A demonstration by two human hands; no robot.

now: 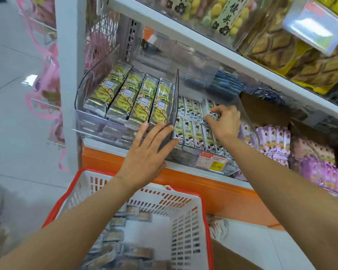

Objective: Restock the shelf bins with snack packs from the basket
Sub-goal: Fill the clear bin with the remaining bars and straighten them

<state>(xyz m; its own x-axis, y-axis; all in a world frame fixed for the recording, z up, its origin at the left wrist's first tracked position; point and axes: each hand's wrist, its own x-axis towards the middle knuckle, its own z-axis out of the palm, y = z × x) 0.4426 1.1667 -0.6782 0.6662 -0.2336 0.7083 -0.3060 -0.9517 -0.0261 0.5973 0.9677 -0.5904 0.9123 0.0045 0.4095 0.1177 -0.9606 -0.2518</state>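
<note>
A white basket with a red rim (186,209) stands low in front of me, with several small brown snack packs (113,236) lying in it. On the shelf, a clear bin (98,123) holds long yellow-green packs (141,100). Right of it, a second clear bin (248,115) holds rows of small white-and-yellow packs (193,121). My left hand (146,152) lies flat with straight fingers against the divider (174,112) between the two bins. My right hand (224,121) reaches into the second bin and pinches a small white pack (210,111) at its back row.
A price tag (211,162) hangs on the second bin's front. Purple packs (277,143) fill the bins to the right. The upper shelf (222,47) carries waffle-pattern bags and pastel sweets. Pink netted bags (49,78) hang at the left. An orange ledge (213,184) runs below.
</note>
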